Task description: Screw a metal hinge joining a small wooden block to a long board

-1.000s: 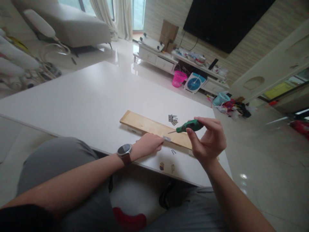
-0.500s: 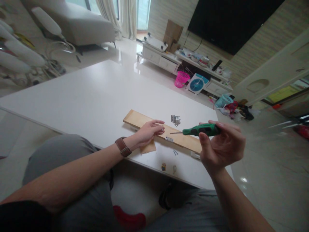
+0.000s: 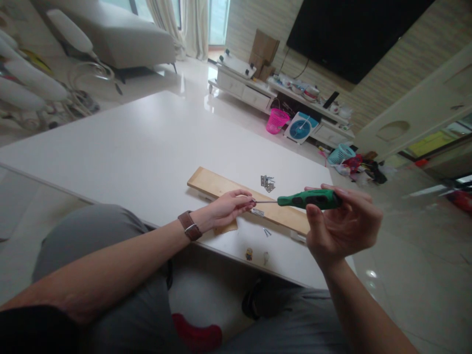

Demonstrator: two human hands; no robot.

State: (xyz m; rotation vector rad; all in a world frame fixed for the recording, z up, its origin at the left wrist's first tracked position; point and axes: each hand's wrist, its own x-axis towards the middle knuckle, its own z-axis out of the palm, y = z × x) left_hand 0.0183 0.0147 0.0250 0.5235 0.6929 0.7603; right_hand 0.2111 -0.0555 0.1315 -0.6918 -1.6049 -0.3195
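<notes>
My right hand (image 3: 344, 223) grips the green handle of a screwdriver (image 3: 308, 199), its shaft level and pointing left. The fingertips of my left hand (image 3: 232, 207) are pinched at the screwdriver's tip; what they hold there is too small to make out. Below both hands a long wooden board (image 3: 214, 183) lies on the white table. A small metal hinge (image 3: 257, 212) sits at the board's near edge. Under my left wrist a smaller wooden piece (image 3: 226, 227) is partly hidden. Several loose screws (image 3: 267, 232) lie in front of the board.
Beyond the board is a pile of metal hinges and screws (image 3: 267, 183) on the white table (image 3: 147, 142). Near the front edge lie a small yellow figure (image 3: 249, 254) and a small key-like item (image 3: 266, 258). My knees are under the table edge.
My left hand has moved slightly right, and its fingers have closed at the screwdriver's tip. The screwdriver has shifted very little; the board and hinges look unmoved.
</notes>
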